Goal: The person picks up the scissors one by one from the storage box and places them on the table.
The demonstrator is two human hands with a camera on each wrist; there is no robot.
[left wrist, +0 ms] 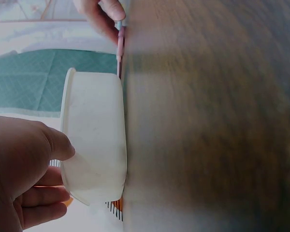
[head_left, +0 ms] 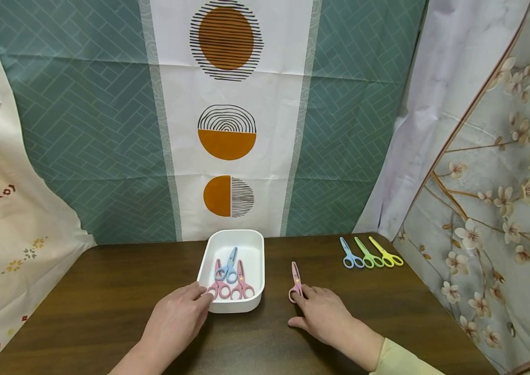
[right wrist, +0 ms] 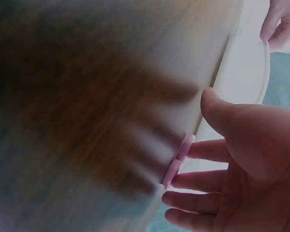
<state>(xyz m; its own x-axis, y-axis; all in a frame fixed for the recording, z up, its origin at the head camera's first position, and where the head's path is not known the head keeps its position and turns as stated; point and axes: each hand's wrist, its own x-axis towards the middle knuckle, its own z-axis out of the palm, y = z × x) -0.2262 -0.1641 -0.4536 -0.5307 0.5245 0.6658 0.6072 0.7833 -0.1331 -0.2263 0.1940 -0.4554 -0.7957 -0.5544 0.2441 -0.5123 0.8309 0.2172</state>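
Head view, OP: what step are you on?

Looks to me like picking up the loose pink scissors point(head_left: 297, 281). They're lying on the counter point(head_left: 119, 291) to the right of the white tray point(head_left: 234, 307), with my right grip point(head_left: 323, 310) at the handles. Tray's got two pink pairs point(head_left: 241, 284) and a blue pair point(head_left: 230, 268) in it; another blue pair point(head_left: 350, 255), a green pair point(head_left: 367, 253) and a yellow pair point(head_left: 383, 252) lie far right. Next move calls for bringing the thumb in and pinching, I'd say.

Left wrist cam?

My left grip point(head_left: 180, 310) is pinching the tray by its rim, thumb on the outer wall.

Right wrist: got the scissors or nah?

Nah. Fingers loosely spread, a couple touching the pink handles, thumb well apart. No pinch.
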